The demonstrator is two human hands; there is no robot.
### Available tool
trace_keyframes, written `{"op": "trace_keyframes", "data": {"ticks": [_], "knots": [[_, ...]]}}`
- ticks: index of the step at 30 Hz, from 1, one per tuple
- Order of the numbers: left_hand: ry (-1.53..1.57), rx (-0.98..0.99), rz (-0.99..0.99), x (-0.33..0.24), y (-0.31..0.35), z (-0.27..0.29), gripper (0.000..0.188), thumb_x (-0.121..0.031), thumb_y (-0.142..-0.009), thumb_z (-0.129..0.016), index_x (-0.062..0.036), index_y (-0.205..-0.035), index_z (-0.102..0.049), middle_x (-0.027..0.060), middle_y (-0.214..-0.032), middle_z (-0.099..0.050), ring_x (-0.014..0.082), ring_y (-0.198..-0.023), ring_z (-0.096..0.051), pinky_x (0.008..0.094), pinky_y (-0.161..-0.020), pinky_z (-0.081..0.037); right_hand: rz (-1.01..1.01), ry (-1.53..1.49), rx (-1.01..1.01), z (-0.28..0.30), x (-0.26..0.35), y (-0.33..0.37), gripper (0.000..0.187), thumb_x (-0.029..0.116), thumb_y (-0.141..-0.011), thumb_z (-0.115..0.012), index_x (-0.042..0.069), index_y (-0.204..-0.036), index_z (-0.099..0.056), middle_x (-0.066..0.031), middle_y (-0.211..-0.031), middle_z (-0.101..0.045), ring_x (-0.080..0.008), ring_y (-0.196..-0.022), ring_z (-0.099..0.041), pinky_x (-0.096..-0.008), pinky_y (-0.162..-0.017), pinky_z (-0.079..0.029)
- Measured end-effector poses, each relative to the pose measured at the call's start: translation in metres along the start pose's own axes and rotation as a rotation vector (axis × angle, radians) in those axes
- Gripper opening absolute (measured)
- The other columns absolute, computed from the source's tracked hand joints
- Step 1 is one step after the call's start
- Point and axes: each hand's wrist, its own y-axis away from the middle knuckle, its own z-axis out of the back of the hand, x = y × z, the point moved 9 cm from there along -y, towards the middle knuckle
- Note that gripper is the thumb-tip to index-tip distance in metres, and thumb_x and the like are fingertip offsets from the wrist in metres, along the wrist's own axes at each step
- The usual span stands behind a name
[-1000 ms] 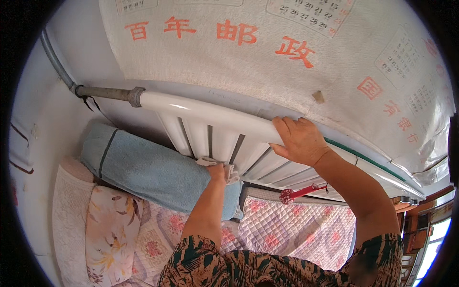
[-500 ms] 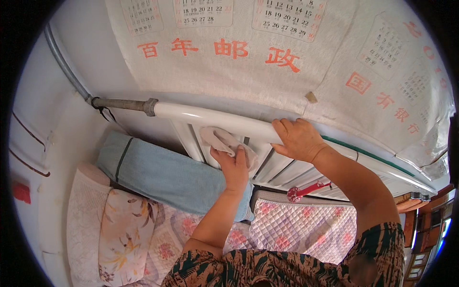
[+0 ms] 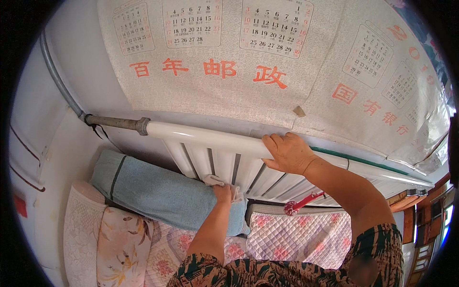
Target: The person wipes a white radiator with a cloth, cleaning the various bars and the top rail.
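A white column radiator (image 3: 203, 137) runs along the wall in front of me. My left hand (image 3: 223, 193) is closed on a pale pinkish cloth (image 3: 213, 180), low against the radiator's columns and just above a blue towel-covered bundle (image 3: 162, 193). Part of the cloth sticks out on both sides of the fingers; the fingertips are hidden. Higher up and to the right, my right hand (image 3: 290, 154) grips the radiator's thick top pipe, its fingers over the pipe and the thumb on the near side.
A metal pipe (image 3: 112, 121) joins the radiator at left. A quilted floral mat (image 3: 299, 237) and a flowered pillow (image 3: 125, 244) lie below. A red-handled item (image 3: 299, 203) rests by the columns. Calendar sheets (image 3: 201, 100) cover the wall; a green strip (image 3: 354, 159) runs behind the radiator.
My left hand has moved down the columns with the cloth, from near the top pipe to the lower part. The right hand keeps its grip. The view has tilted up slightly.
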Motion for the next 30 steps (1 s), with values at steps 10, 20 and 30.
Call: {"op": "trace_keyframes", "data": {"ticks": [10,20,30], "knots": [[-0.111,-0.154,-0.331,-0.085,0.056,-0.04,0.065,-0.01,-0.08,-0.058,0.0196,-0.127,-0.025,0.0377,-0.132,-0.034,0.0423,-0.125,-0.033,0.0466,-0.109,-0.025,-0.018,0.038,-0.016,-0.001,-0.01,0.016,0.05,0.037,-0.073,-0.07,0.003,-0.105,-0.052,-0.0076,-0.079,-0.056,-0.0218,-0.062,-0.06,-0.0331,-0.06,-0.047],[0.011,-0.045,0.201,0.051,-0.027,-0.024,0.033,-0.003,-0.076,-0.058,0.0063,-0.108,-0.056,0.0172,-0.101,-0.064,0.031,-0.086,-0.064,0.0405,-0.078,-0.051,-0.023,0.002,0.004,-0.001,-0.008,0.012,0.051,0.037,-0.073,-0.071,0.003,-0.106,-0.053,-0.0072,-0.078,-0.056,-0.0224,-0.062,-0.06,-0.0334,-0.062,-0.047],[0.187,0.109,0.381,0.017,0.018,-0.059,0.027,-0.006,-0.082,-0.054,0.0005,-0.108,-0.059,0.0124,-0.101,-0.064,0.0255,-0.084,-0.064,0.0385,-0.07,-0.055,-0.059,0.024,0.047,-0.005,-0.017,0.023,0.054,0.038,-0.072,-0.072,0.002,-0.108,-0.052,-0.0077,-0.081,-0.057,-0.0228,-0.066,-0.061,-0.0336,-0.063,-0.047]]}}
